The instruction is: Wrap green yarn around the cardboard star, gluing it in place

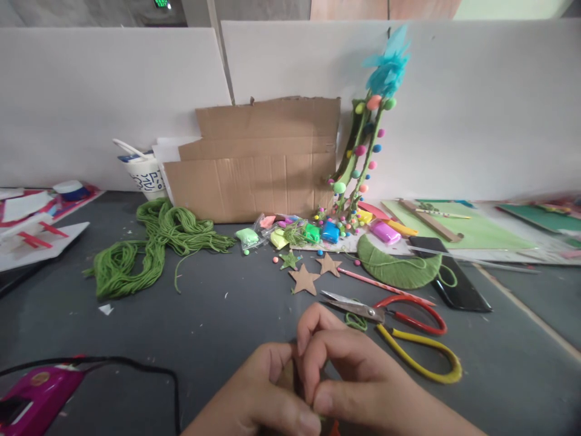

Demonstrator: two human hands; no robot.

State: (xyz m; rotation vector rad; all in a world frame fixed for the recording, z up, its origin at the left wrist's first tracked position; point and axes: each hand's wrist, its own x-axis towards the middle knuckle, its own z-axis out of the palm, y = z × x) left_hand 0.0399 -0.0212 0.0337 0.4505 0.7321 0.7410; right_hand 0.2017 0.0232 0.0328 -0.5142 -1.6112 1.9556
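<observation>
At the bottom centre my left hand [272,393] and my right hand [358,369] are closed together around something small. Brown shows between the fingers, with specks of green and orange below, but the fingers hide most of it. Just beyond my right hand lie scissors [374,313] with one red and one yellow handle, blades slightly apart. Farther off are two bare cardboard stars [304,280] and a smaller star wound with green yarn [289,260]. A crescent wrapped in green yarn [394,266] rests beside a black phone [458,284]. A striped pencil [385,285] points toward the stars.
Green yarn [131,266] lies in a loose heap at left. Behind it, cardboard [254,188] leans near a patterned cup [147,178]. A pompom-covered green craft [363,145] stands right of centre by clay packets [330,232]. A magenta tool [43,396] and black cable [131,361] occupy the left front.
</observation>
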